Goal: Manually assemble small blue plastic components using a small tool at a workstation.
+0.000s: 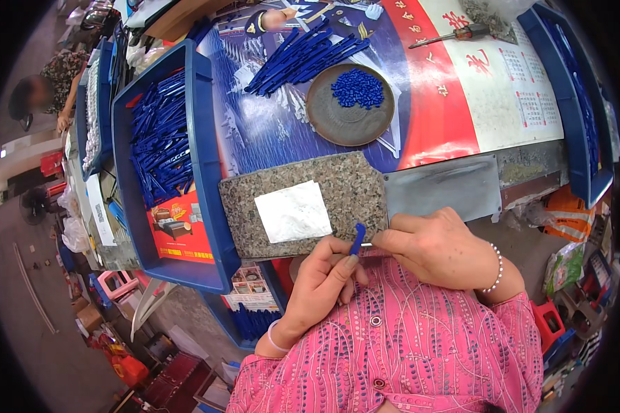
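Pinched between the thumb and fingers of my left hand (324, 275) is a slim blue plastic piece (357, 237), its hooked end pointing up. Just to its right, my right hand (437, 248) is closed with fingertips together. A thin pale sliver shows at those fingertips, too small to name. Both hands are close together at the near edge of a speckled stone slab (351, 179). On the slab lies a white sheet of paper (293, 212). Beyond it, a round dark plate (324, 124) holds a heap of tiny blue plastic bits (357, 89).
Long blue plastic strips (303, 58) are piled behind the plate. A blue bin (210, 165) of similar strips stands left, and another blue bin (561, 82) stands far right. A screwdriver (455, 34) lies at the back. Another person (62, 79) is at the far left.
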Available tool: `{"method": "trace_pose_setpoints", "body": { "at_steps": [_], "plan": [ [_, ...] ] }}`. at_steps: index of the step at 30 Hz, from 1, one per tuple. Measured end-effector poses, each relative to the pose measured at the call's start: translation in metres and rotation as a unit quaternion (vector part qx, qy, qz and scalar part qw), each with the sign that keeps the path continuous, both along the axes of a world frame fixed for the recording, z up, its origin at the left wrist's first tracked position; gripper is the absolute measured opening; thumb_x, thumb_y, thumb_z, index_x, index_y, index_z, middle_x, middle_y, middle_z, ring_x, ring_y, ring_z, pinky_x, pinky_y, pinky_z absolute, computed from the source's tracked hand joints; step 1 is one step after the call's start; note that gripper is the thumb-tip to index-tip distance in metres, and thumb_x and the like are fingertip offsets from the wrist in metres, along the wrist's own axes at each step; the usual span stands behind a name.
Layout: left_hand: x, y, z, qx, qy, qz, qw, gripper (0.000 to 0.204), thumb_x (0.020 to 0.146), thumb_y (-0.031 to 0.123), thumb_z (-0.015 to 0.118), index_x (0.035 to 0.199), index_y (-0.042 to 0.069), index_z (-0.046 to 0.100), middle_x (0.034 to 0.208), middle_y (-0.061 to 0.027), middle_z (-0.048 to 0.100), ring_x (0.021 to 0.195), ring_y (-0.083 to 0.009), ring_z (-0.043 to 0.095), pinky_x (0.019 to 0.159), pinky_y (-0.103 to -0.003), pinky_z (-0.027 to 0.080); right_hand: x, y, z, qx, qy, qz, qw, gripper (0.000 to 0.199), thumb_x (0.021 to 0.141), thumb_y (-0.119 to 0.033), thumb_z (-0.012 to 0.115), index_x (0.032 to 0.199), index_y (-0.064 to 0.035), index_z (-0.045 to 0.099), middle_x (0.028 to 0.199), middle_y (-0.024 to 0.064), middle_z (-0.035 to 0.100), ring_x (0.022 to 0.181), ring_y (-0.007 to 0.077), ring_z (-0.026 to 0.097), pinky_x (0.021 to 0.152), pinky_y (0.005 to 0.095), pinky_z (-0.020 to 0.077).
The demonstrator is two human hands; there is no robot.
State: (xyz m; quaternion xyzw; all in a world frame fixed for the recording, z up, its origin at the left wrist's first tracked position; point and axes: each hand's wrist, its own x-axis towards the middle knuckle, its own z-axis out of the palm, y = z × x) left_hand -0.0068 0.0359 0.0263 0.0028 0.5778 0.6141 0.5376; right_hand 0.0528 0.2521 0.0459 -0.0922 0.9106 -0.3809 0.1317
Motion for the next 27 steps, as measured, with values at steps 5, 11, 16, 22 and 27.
{"method": "trace_pose_setpoints", "body": {
  "at_steps": [5, 11, 16, 22, 27],
  "plan": [
    [-0.002, -0.002, 0.003, -0.015, -0.009, -0.042, 0.999, 0.011, 0.095, 0.01, 0.044, 0.102, 0.002, 0.044, 0.074, -0.0077, 0.059, 0.047, -0.0046, 0.043, 0.043, -0.017, 0.033, -0.014, 0.019, -0.022, -0.142, 0.01, 0.056, 0.988, 0.018, 0.075, -0.009, 0.06, 0.092, -0.0076, 0.058, 0.076, 0.0098, 0.058, 0.067, 0.0303, 0.059, 0.055, 0.04, 0.0458],
    [-0.006, -0.006, -0.005, 0.045, -0.188, 0.026, 0.981, 0.015, 0.096, 0.017, 0.045, 0.103, 0.004, 0.047, 0.072, -0.0092, 0.058, 0.041, -0.0041, 0.037, 0.039, -0.017, 0.028, -0.007, 0.013, -0.023, -0.2, 0.023, 0.018, 0.979, 0.012, 0.077, -0.01, 0.06, 0.089, -0.0075, 0.061, 0.077, 0.0078, 0.059, 0.065, 0.0285, 0.059, 0.054, 0.0367, 0.0462],
    [-0.012, -0.005, -0.01, 0.097, -0.304, 0.052, 0.946, 0.021, 0.096, 0.025, 0.043, 0.103, 0.005, 0.047, 0.067, -0.0093, 0.056, 0.038, -0.004, 0.032, 0.036, -0.017, 0.024, -0.001, 0.006, -0.008, -0.083, 0.024, -0.026, 0.996, 0.012, 0.077, -0.01, 0.061, 0.089, -0.0085, 0.06, 0.075, 0.0061, 0.058, 0.063, 0.0271, 0.059, 0.051, 0.036, 0.0457],
    [-0.009, -0.003, -0.008, 0.076, -0.277, 0.061, 0.956, 0.02, 0.097, 0.024, 0.042, 0.1, 0.005, 0.047, 0.068, -0.01, 0.057, 0.038, -0.0051, 0.035, 0.037, -0.017, 0.026, 0.002, 0.003, 0.002, -0.004, 0.022, 0.007, 1.0, 0.02, 0.071, -0.009, 0.062, 0.091, -0.0095, 0.057, 0.074, 0.005, 0.053, 0.06, 0.0244, 0.059, 0.047, 0.0366, 0.044],
    [-0.003, 0.001, -0.007, 0.045, -0.18, 0.037, 0.982, 0.017, 0.098, 0.022, 0.041, 0.099, 0.005, 0.045, 0.07, -0.0104, 0.059, 0.04, -0.0063, 0.039, 0.039, -0.017, 0.029, 0.008, -0.006, 0.01, 0.048, 0.031, 0.008, 0.998, 0.027, 0.068, -0.01, 0.06, 0.095, -0.0101, 0.054, 0.077, 0.0054, 0.052, 0.063, 0.0234, 0.061, 0.047, 0.0364, 0.0438]
  ]
}}
